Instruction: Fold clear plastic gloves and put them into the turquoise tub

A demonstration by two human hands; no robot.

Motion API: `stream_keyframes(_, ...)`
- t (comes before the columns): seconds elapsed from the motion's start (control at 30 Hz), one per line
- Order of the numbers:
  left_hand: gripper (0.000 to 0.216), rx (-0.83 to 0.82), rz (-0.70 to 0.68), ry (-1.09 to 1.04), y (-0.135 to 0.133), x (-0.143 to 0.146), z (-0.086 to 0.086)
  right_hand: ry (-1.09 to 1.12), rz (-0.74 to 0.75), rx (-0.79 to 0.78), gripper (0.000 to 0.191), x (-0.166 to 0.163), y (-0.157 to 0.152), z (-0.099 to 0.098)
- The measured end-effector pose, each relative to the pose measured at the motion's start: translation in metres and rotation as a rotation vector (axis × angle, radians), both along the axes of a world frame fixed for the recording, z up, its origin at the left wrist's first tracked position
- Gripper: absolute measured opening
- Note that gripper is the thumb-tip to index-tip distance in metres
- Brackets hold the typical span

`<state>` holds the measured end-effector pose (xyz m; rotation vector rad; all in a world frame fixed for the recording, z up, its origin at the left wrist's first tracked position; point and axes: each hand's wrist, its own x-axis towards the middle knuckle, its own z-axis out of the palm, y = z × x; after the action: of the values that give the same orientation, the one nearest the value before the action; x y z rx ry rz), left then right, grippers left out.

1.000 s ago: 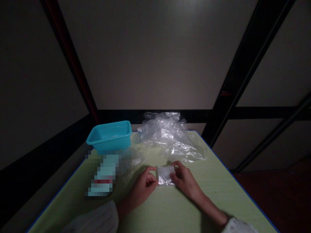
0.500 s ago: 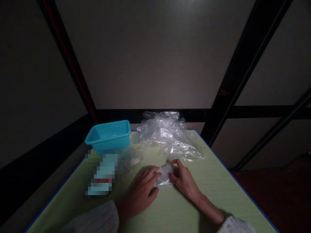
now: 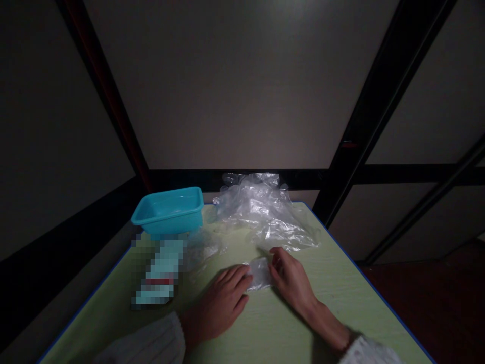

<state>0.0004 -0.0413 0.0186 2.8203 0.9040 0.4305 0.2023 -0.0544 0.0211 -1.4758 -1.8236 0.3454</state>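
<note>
On the table in front of me lies a small folded piece of clear plastic [image 3: 259, 273], flat and roughly rectangular. My left hand [image 3: 223, 301] rests at its left side, fingers stretched out flat with the tips on the edge. At the right edge is my right hand [image 3: 293, 280], its fingers curled and thumb drawn in, closed on the plastic's border. Part of that edge is hidden under the fingers. Beyond the hands sits a heap of thin clear plastic [image 3: 257, 205] with finger-like lobes, resembling disposable gloves.
A turquoise plastic basin [image 3: 170, 211] stands at the table's back left. Before it lies a pixelated, blurred item [image 3: 161, 273]. Another crumpled clear plastic piece [image 3: 204, 247] lies beside that. The pale green table [image 3: 341, 298] has blue edges; a panelled wall rises behind.
My left fingers have come together and lie flatter on the plastic's left side. My right hand has shifted slightly right, its fingers more curled. The folded plastic now looks slightly wider.
</note>
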Motion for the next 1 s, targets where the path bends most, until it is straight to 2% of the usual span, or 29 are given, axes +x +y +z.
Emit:
stream_keyframes(0.07, 0.040, -0.018, -0.021, 0.028, 0.000, -0.001, 0.000, -0.140, 0.095, 0.116, 0.022, -0.002, -0.007, 0.004)
stream_keyframes(0.13, 0.048, -0.052, -0.053, 0.071, 0.000, -0.002, 0.002, -0.267, 0.235, 0.136, 0.029, -0.007, -0.014, 0.006)
stream_keyframes(0.23, 0.064, -0.100, -0.087, 0.133, -0.001, -0.005, 0.007, -0.453, 0.378, 0.056, 0.047, -0.011, -0.020, 0.004)
stream_keyframes(0.33, 0.072, -0.125, -0.119, 0.132, -0.001, -0.007, 0.009, -0.570, 0.447, -0.032, 0.064, -0.009, -0.022, -0.002)
stream_keyframes(0.53, 0.075, -0.161, -0.133, 0.132, 0.000, -0.008, 0.009, -0.598, 0.427, -0.007, 0.080, -0.004, -0.020, -0.014)
stream_keyframes(0.83, 0.078, -0.187, -0.038, 0.249, -0.003, -0.006, 0.014, -0.606, 0.382, -0.006, 0.079, -0.003, -0.021, -0.021)
stream_keyframes(1.0, 0.079, -0.193, -0.040, 0.260, -0.002, -0.006, 0.016, -0.608, 0.396, -0.047, 0.079, -0.004, -0.020, -0.017)
